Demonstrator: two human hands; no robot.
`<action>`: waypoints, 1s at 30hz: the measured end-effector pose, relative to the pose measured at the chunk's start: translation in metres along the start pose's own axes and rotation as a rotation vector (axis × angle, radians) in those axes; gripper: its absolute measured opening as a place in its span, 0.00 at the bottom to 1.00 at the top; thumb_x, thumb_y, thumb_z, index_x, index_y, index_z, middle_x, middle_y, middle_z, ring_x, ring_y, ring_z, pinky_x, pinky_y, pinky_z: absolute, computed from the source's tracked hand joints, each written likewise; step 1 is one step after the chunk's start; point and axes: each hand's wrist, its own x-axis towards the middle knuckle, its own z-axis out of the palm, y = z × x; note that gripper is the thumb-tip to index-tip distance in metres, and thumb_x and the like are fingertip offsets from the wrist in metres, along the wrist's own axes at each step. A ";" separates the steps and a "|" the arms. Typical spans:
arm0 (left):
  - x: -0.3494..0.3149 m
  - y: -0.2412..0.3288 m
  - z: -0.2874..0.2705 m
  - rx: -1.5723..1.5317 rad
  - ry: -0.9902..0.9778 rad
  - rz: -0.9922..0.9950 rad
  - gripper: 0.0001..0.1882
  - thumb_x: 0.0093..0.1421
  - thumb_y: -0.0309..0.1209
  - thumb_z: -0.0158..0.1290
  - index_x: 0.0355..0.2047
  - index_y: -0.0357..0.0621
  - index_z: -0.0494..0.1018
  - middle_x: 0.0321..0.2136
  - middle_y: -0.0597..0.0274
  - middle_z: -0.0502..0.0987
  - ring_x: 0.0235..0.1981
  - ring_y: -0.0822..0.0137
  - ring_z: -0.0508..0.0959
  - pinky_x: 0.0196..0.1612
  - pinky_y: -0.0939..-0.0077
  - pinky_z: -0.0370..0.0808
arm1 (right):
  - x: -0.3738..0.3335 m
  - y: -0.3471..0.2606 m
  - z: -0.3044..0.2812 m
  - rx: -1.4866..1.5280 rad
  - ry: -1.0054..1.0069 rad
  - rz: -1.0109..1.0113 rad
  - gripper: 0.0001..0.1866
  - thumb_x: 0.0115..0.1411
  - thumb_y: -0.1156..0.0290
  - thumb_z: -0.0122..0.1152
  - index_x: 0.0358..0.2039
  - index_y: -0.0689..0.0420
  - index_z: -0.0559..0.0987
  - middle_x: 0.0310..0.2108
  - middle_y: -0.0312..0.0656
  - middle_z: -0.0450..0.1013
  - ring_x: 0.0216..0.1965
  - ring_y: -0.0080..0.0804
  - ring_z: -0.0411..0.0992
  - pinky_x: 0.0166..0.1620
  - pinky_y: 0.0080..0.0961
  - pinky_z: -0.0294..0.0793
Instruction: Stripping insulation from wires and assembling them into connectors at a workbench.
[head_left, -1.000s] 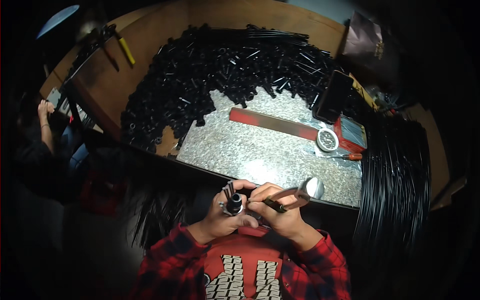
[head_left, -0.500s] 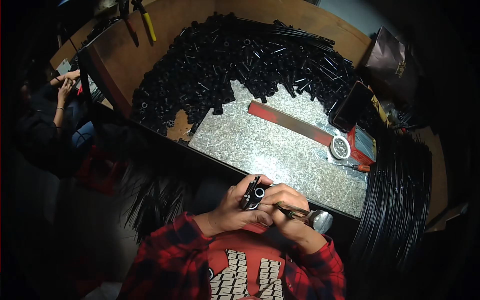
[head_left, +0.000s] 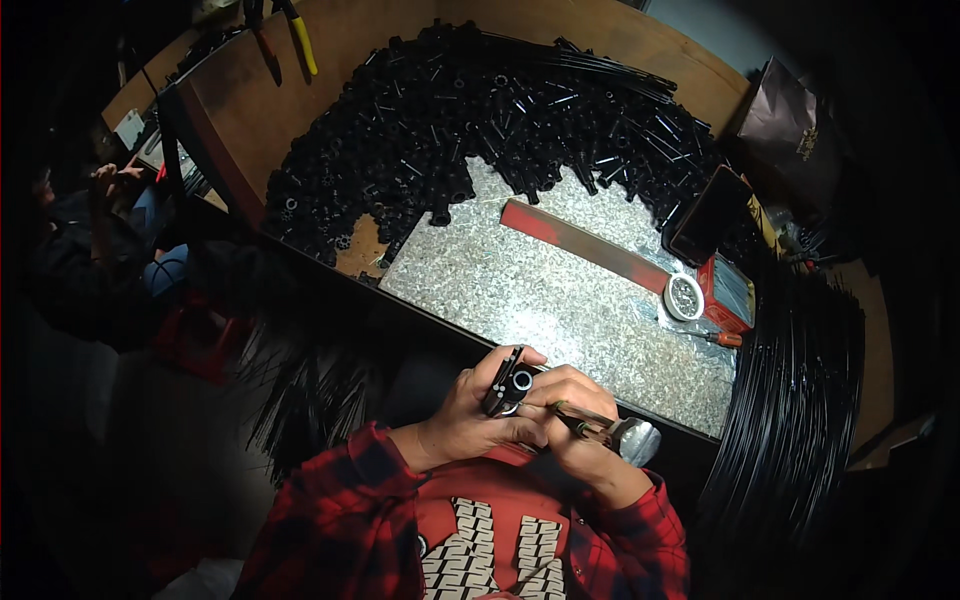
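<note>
Close to my body, my left hand (head_left: 458, 422) is wrapped round a black tubular part (head_left: 521, 381) with a pale ring at its open end and several thin black rods alongside. My right hand (head_left: 582, 402) meets it from the other side, fingers curled round a hand tool (head_left: 580, 415) with slim dark handles. A rounded silver piece (head_left: 637, 441) sticks out beside my right wrist; whether it belongs to the tool I cannot tell. The tool's working tip and the contact between the hands are hidden by my fingers.
A big heap of black tubular parts (head_left: 400, 140) covers the back of the speckled worktop (head_left: 470, 270). A reddish bar (head_left: 585, 245), white cup of small pieces (head_left: 684, 297), red box (head_left: 727, 295), screwdriver (head_left: 724, 340) and phone (head_left: 707, 215) lie right. Long black rods (head_left: 790, 400) hang there. Another person (head_left: 100, 230) sits left.
My hands keep nearly the same grip and place, with only a slight shift of the fingers. The view has moved a little. The other person's hands at left have moved up and away.
</note>
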 end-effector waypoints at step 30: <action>-0.014 -0.013 -0.042 -0.146 -0.064 -0.171 0.26 0.34 0.46 0.70 0.13 0.43 0.66 0.49 0.57 0.68 0.41 0.72 0.71 0.44 0.67 0.67 | 0.009 -0.008 0.002 -0.070 -0.190 0.247 0.17 0.48 0.70 0.69 0.34 0.61 0.70 0.23 0.38 0.68 0.26 0.26 0.68 0.29 0.24 0.68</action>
